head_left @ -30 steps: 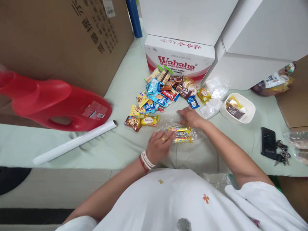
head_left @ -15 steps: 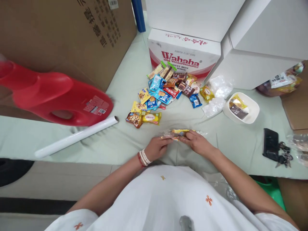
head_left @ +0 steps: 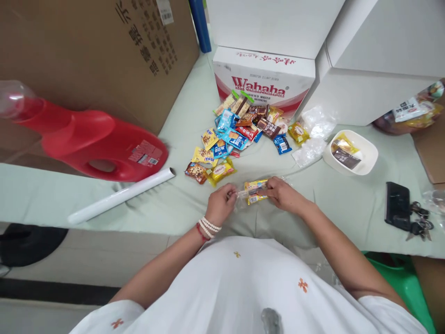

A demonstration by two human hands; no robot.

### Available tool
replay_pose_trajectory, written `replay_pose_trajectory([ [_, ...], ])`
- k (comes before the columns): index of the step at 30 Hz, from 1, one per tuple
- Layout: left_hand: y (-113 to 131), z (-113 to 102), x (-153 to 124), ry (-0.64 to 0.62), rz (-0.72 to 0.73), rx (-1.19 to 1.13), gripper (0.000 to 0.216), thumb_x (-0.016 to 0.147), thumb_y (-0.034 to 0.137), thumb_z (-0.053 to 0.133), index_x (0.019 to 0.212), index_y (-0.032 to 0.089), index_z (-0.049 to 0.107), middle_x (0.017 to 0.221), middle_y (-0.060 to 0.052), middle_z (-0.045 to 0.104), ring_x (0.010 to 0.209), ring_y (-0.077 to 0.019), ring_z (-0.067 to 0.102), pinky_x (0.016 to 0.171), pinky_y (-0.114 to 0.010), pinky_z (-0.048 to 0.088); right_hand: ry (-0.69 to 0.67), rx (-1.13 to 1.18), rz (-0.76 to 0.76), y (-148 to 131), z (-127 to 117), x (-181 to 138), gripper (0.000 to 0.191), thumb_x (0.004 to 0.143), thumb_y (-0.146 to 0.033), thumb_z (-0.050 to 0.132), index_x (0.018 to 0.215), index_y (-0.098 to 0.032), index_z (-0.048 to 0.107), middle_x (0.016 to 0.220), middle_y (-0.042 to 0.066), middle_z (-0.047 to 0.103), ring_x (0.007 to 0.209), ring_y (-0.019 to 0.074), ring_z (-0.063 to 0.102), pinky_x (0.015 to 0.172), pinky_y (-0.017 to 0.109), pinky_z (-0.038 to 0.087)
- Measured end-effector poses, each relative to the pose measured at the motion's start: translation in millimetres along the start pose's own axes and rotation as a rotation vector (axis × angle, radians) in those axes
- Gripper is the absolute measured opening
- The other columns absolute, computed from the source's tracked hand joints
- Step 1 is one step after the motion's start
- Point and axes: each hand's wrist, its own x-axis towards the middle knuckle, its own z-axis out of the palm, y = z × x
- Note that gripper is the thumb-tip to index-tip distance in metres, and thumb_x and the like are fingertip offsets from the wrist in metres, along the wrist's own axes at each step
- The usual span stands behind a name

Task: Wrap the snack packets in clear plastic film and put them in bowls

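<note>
- Clear bag of yellow snack packets is held between both hands just above the pale green sheet, close in front of the person.
- Left hand, beaded bracelets at the wrist, pinches the bag's left end with fingers curled tight.
- Right hand grips the right end, fingers closed over the plastic.
- Pile of wrapped snacks lies just beyond, against a Wahaha carton.
- White bowl holding two packets sits to the right, near crumpled clear bags.
- Red jug and white roll lie at left; a black phone and keys at far right.
</note>
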Motion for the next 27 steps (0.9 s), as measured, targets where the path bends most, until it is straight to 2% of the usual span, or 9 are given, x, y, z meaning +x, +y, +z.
replay_pose_trajectory([
  [3, 7, 0, 3, -0.058, -0.135, -0.359, 0.015, 0.084, 0.034, 0.067, 0.085, 0.020, 0.064, 0.061, 0.005, 0.058, 0.044, -0.0113, 0.052, 0.047, -0.024, 0.042, 0.020, -0.016, 0.003, -2, 7, 1, 0.040, 0.103, -0.017, 0.044, 0.121, -0.023, 0.079, 0.088, 0.007, 0.056, 0.085, 0.0211, 0.048, 0.079, 0.034, 0.044],
  [6, 19, 18, 15, -0.151, -0.110, -0.420, 0.017, 0.088, 0.028, 0.060, 0.094, 0.017, 0.072, 0.070, 0.000, 0.068, 0.052, -0.0134, 0.059, 0.054, -0.026, 0.049, 0.030, -0.040, 0.014, -4, 10, 0, 0.039, 0.102, -0.015, 0.046, 0.121, -0.024, 0.079, 0.087, 0.006, 0.055, 0.085, 0.0209, 0.048, 0.080, 0.034, 0.044],
  [11, 41, 47, 21, -0.208, 0.184, 0.307, 0.035, 0.096, 0.018, 0.052, 0.117, 0.024, 0.078, 0.112, -0.009, 0.072, 0.100, -0.0229, 0.065, 0.081, -0.033, 0.052, 0.128, 0.168, 0.049, -3, 7, -10, 0.038, 0.101, -0.017, 0.046, 0.124, -0.024, 0.075, 0.097, 0.008, 0.064, 0.093, 0.0217, 0.057, 0.086, 0.035, 0.050],
  [13, 46, 50, 18, -0.183, 0.219, 0.504, 0.033, 0.100, 0.025, 0.052, 0.121, 0.029, 0.077, 0.114, -0.010, 0.068, 0.106, -0.0251, 0.061, 0.080, -0.034, 0.050, 0.270, 0.187, 0.210, -2, 8, -17, 0.038, 0.103, -0.022, 0.044, 0.128, -0.024, 0.072, 0.104, 0.009, 0.067, 0.098, 0.0229, 0.060, 0.092, 0.038, 0.052],
  [17, 48, 47, 20, -0.104, 0.237, 0.593, 0.023, 0.097, 0.033, 0.061, 0.107, 0.032, 0.082, 0.109, -0.010, 0.065, 0.108, -0.0288, 0.053, 0.084, -0.040, 0.046, 0.561, -0.150, 0.701, 0, 19, -32, 0.045, 0.096, -0.041, 0.061, 0.132, -0.017, 0.069, 0.117, 0.019, 0.060, 0.115, 0.0356, 0.052, 0.100, 0.054, 0.047],
  [19, 49, 47, 23, -0.095, 0.245, 0.582, 0.019, 0.095, 0.032, 0.064, 0.101, 0.030, 0.082, 0.112, -0.010, 0.065, 0.112, -0.0307, 0.051, 0.089, -0.044, 0.044, 0.545, -0.220, 0.783, 1, 20, -37, 0.044, 0.091, -0.043, 0.068, 0.125, -0.015, 0.072, 0.127, 0.022, 0.055, 0.123, 0.0392, 0.047, 0.102, 0.055, 0.044],
  [21, 50, 49, 25, -0.094, 0.243, 0.563, 0.017, 0.094, 0.029, 0.065, 0.097, 0.028, 0.082, 0.119, -0.010, 0.065, 0.121, -0.0325, 0.049, 0.093, -0.046, 0.043, 0.504, -0.185, 0.795, -2, 13, -39, 0.032, 0.094, -0.040, 0.063, 0.113, -0.017, 0.073, 0.130, 0.020, 0.055, 0.117, 0.0343, 0.052, 0.096, 0.046, 0.046],
  [24, 53, 52, 28, -0.129, 0.226, 0.558, 0.019, 0.095, 0.022, 0.061, 0.098, 0.025, 0.079, 0.132, -0.010, 0.061, 0.127, -0.0318, 0.048, 0.093, -0.043, 0.044, 0.440, -0.143, 0.812, -18, -2, -29, 0.024, 0.099, -0.036, 0.053, 0.106, -0.020, 0.070, 0.112, 0.012, 0.062, 0.090, 0.0228, 0.058, 0.076, 0.032, 0.044],
  [27, 56, 54, 30, -0.198, 0.219, 0.563, 0.023, 0.098, 0.020, 0.052, 0.102, 0.023, 0.075, 0.130, -0.011, 0.060, 0.112, -0.0273, 0.057, 0.086, -0.038, 0.046, 0.336, -0.136, 0.742, -42, 0, -5, 0.020, 0.100, -0.030, 0.050, 0.101, -0.021, 0.068, 0.092, 0.006, 0.064, 0.079, 0.0201, 0.056, 0.068, 0.029, 0.038],
])
